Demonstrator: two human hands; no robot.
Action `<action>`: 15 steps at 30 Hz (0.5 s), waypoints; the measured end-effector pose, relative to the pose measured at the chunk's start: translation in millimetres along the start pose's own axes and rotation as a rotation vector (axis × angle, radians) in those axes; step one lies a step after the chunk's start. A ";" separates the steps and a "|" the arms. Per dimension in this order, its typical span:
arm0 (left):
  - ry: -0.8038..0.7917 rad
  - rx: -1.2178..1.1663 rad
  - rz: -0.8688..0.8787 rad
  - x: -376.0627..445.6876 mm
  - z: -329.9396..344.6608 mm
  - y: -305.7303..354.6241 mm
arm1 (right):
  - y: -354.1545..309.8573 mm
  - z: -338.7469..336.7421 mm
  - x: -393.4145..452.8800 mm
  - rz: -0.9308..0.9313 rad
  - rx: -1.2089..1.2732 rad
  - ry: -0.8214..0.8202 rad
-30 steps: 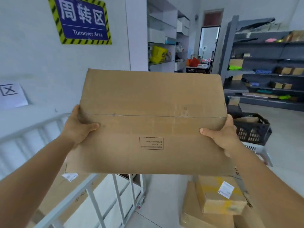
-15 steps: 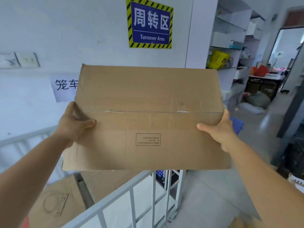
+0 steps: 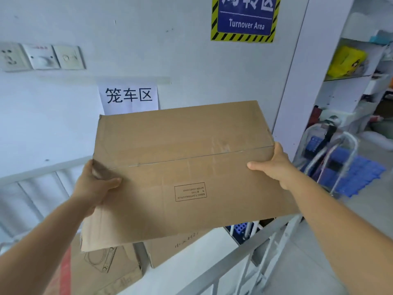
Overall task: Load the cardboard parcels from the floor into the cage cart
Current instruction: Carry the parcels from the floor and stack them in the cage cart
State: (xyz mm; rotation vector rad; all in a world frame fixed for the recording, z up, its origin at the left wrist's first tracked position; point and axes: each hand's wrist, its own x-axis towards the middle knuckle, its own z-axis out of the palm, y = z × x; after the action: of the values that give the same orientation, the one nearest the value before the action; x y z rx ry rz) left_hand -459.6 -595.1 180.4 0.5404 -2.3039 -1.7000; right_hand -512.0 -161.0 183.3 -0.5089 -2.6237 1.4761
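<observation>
A large flat brown cardboard parcel [image 3: 182, 167] is held in the air in front of me, above the white metal cage cart [image 3: 223, 271]. My left hand [image 3: 95, 186] grips its left edge with the thumb on top. My right hand [image 3: 274, 165] grips its right edge the same way. The parcel tilts slightly, with its right side higher. Two cardboard boxes lie inside the cart below: one [image 3: 106, 271] at the left and one [image 3: 176, 245] partly hidden under the held parcel.
The cart's back rail [image 3: 42, 169] runs along the white wall with paper sign [image 3: 129, 96] and sockets. A blue plastic pallet and metal trolley handle [image 3: 344, 165] stand at the right, beside white shelving [image 3: 350, 81].
My view has swung further left and the parcel has moved over the cart, tilting with its right side up. Both hands keep the same grip.
</observation>
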 end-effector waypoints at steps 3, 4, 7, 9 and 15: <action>0.024 0.043 -0.094 14.8 1.6 -28.2 | 3.9 33.7 26.0 0.029 -0.049 -0.089; 0.040 0.064 -0.108 17.2 3.0 -35.9 | 8.2 45.2 35.4 0.049 -0.062 -0.113; 0.066 0.120 -0.183 27.7 10.8 -64.8 | 27.9 77.6 65.4 0.094 -0.101 -0.184; 0.069 0.137 -0.238 33.2 20.8 -82.2 | 41.4 95.7 85.6 0.118 -0.130 -0.233; 0.089 0.252 -0.408 40.6 64.4 -130.5 | 88.6 138.3 154.1 0.211 -0.247 -0.432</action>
State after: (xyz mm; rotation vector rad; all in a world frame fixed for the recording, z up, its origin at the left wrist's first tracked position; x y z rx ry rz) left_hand -501.1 -590.2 35.1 1.1814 -2.4817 -1.5011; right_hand -668.1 -180.6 22.2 -0.5558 -3.2059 1.4626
